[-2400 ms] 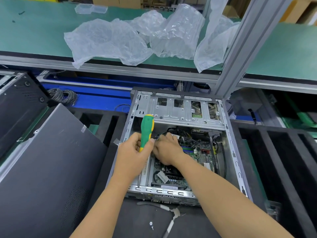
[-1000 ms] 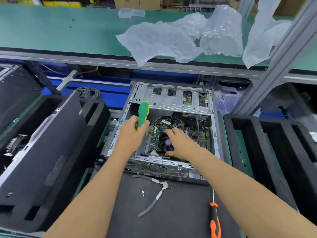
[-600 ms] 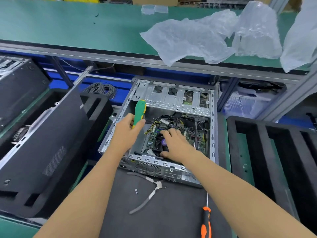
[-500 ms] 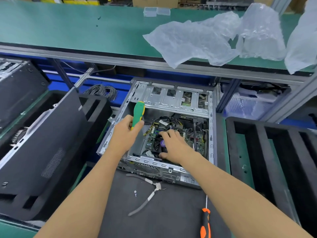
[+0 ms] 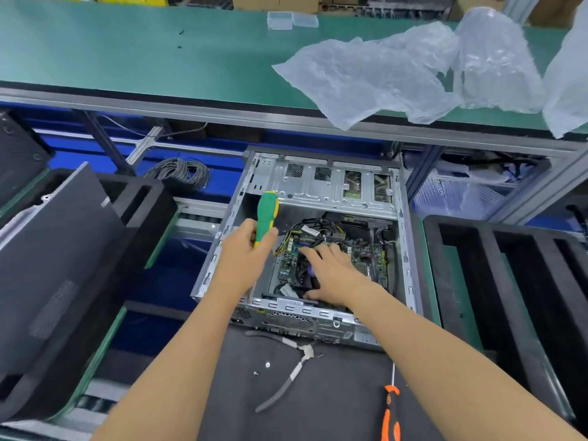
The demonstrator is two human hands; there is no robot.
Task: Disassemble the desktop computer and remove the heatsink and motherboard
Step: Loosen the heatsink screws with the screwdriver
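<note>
An open silver computer case (image 5: 327, 189) lies on its side on a dark mat. Inside it sits the green motherboard (image 5: 366, 253) with bundled cables. A dark round heatsink fan (image 5: 304, 275) with a purple centre sits near the case's front wall. My left hand (image 5: 245, 253) grips a green and yellow screwdriver (image 5: 266, 214), handle up, at the case's left side. My right hand (image 5: 331, 272) reaches into the case with fingers spread over the heatsink fan, thumb at its near edge; whether it grasps the fan is hidden.
Pliers (image 5: 292, 374), two small screws (image 5: 267, 364) and an orange-handled screwdriver (image 5: 389, 415) lie on the mat in front of the case. Black foam trays (image 5: 509, 281) flank it, the left one holding a dark side panel (image 5: 57, 249). Bubble wrap (image 5: 381, 74) lies on the green shelf above.
My right hand has moved from the cables at the board's far side to the heatsink fan and spread over it. The left hand keeps holding the screwdriver. The view pulled back and shifted left.
</note>
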